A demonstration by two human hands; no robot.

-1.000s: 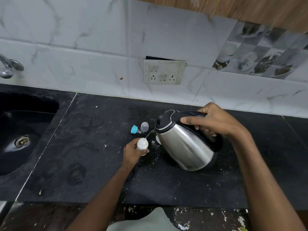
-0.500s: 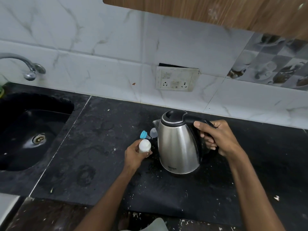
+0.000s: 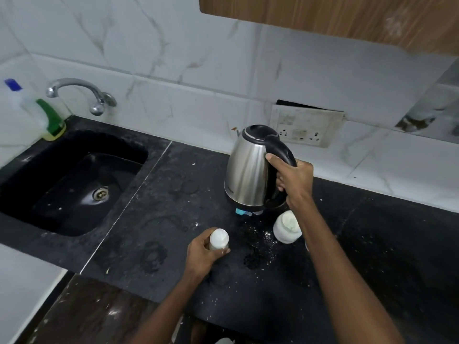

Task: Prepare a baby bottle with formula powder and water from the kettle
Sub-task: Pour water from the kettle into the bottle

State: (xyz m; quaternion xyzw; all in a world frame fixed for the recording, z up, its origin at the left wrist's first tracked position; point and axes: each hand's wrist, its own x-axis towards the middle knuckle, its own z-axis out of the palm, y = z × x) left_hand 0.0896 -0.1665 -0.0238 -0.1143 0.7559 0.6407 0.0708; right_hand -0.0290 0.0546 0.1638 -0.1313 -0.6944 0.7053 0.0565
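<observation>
The kettle [image 3: 248,170] was held upright by the R hand [image 3: 294,181], w/ fingers curled round its black handle [image 3: 279,150] & thumb laid along the top of the grip. Whether the kettle base was resting on the worktop [image 3: 173,244] or just above it could not be told. A blue cap piece [image 3: 240,211] & a clear piece beside it were seen peeking out at the near edge of the kettle base, just ahead of the R wrist.

The baby bottle [image 3: 219,239] was gripped by the L hand [image 3: 202,256], fingers & thumb wrapped round its body, open top facing up, white contents seen inside. It was stood on the worktop, well apart from the kettle, to the L of & nearer than the R hand.

A white formula jar [image 3: 285,228] w/ pale powder inside was seen open, just under the R forearm, btwn the two hands & closer to the R one. Spilled white powder specks [image 3: 267,238] were scattered on the dark worktop btwn the jar & the L hand.

Far L of the L hand, a black sink [image 3: 74,175] w/ a metal drain was set into the worktop; a chrome tap [image 3: 82,91] was mounted on the wall above it, & a dish-soap bottle [image 3: 37,112] w/ blue cap was propped at the sink's far corner. Beyond the R hand, a wall socket plate [image 3: 306,126] was fixed to the white tiles, behind the kettle. A wooden cabinet [image 3: 335,18] was hung above.
</observation>
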